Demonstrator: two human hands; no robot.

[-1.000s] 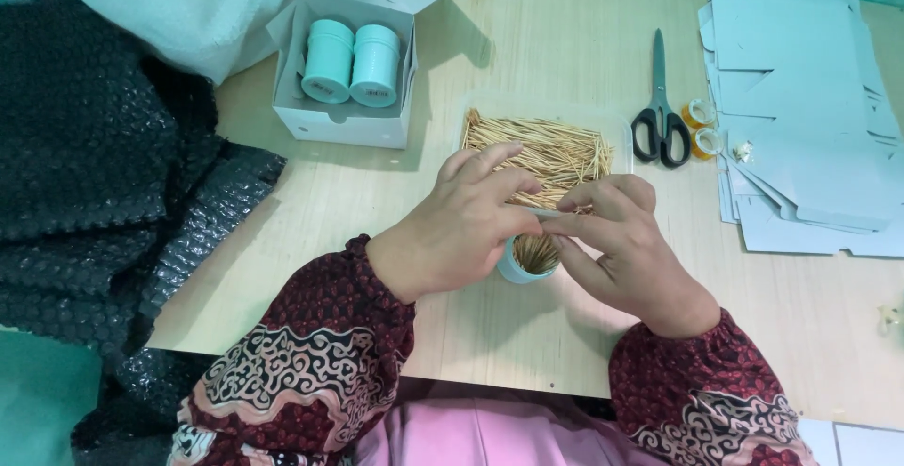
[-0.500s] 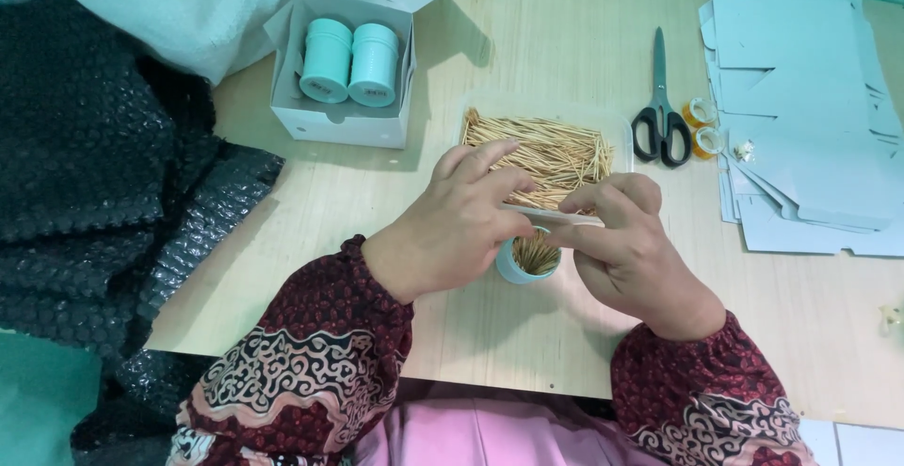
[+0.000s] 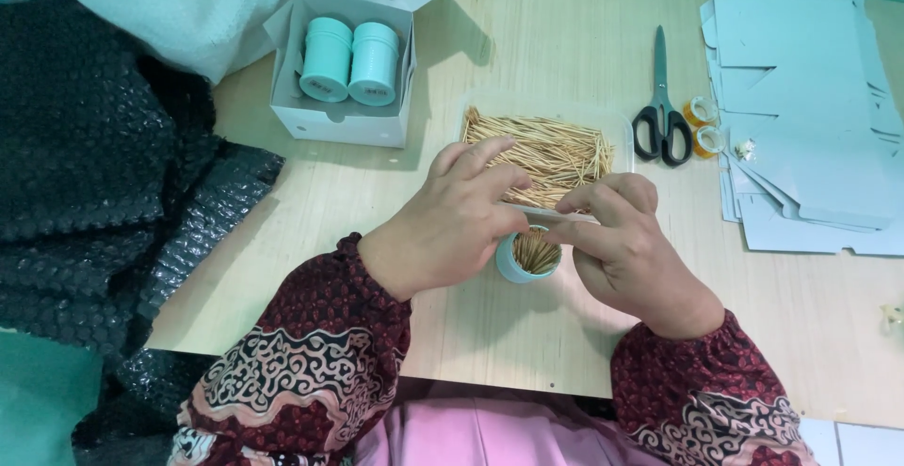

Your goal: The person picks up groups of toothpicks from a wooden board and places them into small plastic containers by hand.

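Note:
A small teal cup (image 3: 524, 263) packed with upright toothpicks stands on the wooden table near its front edge. Just above its mouth, both hands pinch a thin pale lid (image 3: 554, 214) held flat. My left hand (image 3: 452, 221) grips the lid's left end, and its thumb side lies against the cup. My right hand (image 3: 629, 249) grips the lid's right end with thumb and forefinger. Right behind the hands sits a clear shallow tray (image 3: 617, 127) heaped with loose toothpicks (image 3: 551, 146).
An open white box (image 3: 341, 122) at the back left holds two capped teal containers (image 3: 350, 59). Black-handled scissors (image 3: 659, 108) and two small tape rolls (image 3: 702, 127) lie right of the tray. Flat pale cardboard blanks (image 3: 800, 99) are stacked far right. Black bubble wrap (image 3: 85, 174) covers the left.
Both hands keep hold of the lid over the cup; my right fingers have shifted slightly along it. Nothing else on the table has moved.

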